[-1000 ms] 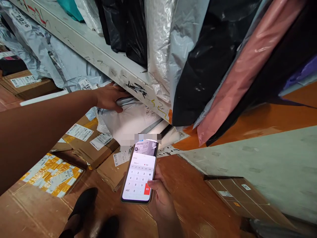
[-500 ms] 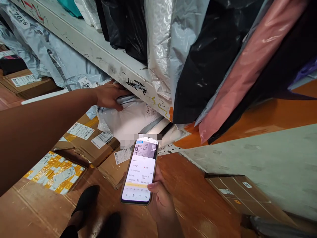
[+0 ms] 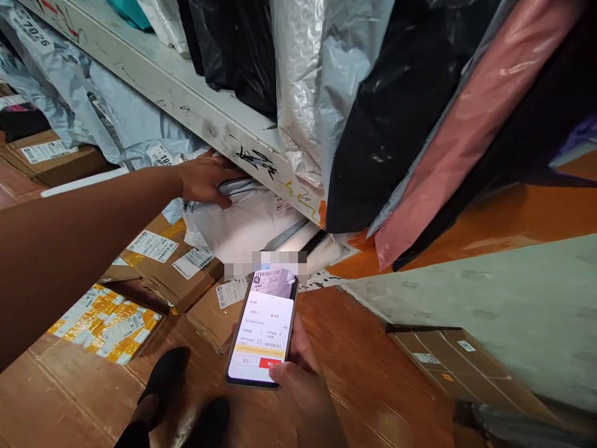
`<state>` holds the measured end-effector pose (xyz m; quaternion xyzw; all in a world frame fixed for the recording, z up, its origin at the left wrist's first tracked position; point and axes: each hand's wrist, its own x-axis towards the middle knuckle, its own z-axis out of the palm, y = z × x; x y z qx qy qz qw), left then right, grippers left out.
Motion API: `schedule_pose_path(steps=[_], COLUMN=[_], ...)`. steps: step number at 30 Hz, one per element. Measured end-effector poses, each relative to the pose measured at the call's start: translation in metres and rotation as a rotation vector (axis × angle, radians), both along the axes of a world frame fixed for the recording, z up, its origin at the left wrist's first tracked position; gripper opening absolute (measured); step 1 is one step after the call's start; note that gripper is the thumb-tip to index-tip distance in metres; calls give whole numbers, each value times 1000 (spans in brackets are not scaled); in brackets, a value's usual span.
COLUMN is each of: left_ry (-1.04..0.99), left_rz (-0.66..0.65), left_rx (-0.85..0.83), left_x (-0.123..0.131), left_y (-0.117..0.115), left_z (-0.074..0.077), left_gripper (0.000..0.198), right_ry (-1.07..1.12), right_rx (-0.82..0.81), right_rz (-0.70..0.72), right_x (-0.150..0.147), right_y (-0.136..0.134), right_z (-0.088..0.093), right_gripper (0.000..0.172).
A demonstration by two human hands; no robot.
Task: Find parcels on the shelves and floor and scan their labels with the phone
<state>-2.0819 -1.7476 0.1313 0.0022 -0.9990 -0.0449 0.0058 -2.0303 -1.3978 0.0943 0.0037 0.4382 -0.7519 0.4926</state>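
Note:
In my right hand (image 3: 303, 379) is a smartphone (image 3: 261, 330), held upright with the thumb at a red button low on its lit screen. The top of the screen shows a barcode label; text lines fill the middle. My left hand (image 3: 208, 179) reaches under the shelf lip and grips the upper edge of a white plastic mailer bag (image 3: 237, 221), thumb across its front and the other fingers partly hidden. A printed label (image 3: 284, 208) shows at the bag's right side. More flat parcels (image 3: 321, 249) lean beside it.
Above runs a white metal shelf edge (image 3: 186, 115) with black, silver and pink parcel bags (image 3: 448, 137) on it. Cardboard boxes (image 3: 180, 270) and a yellow-taped box (image 3: 105, 323) stand on the floor near my feet. Another carton (image 3: 457, 367) leans by the wall.
My right thumb has moved down and slightly left on the phone. The number keypad on the screen has given way to two buttons, one red. My left hand stays in place.

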Motion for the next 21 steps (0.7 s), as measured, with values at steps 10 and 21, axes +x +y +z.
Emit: schedule_pose_path(steps=[10, 21], left_ry=[21, 39], left_rz=[-28, 18], left_rx=[65, -4], left_x=[-5, 3], left_y=[-13, 0], left_z=[-14, -14], left_gripper=[80, 73], right_ry=[27, 9], right_rx=[88, 128], right_rz=[-64, -32], right_x=[10, 46], right_y=[-1, 49], right_z=[6, -26], right_gripper=[86, 83])
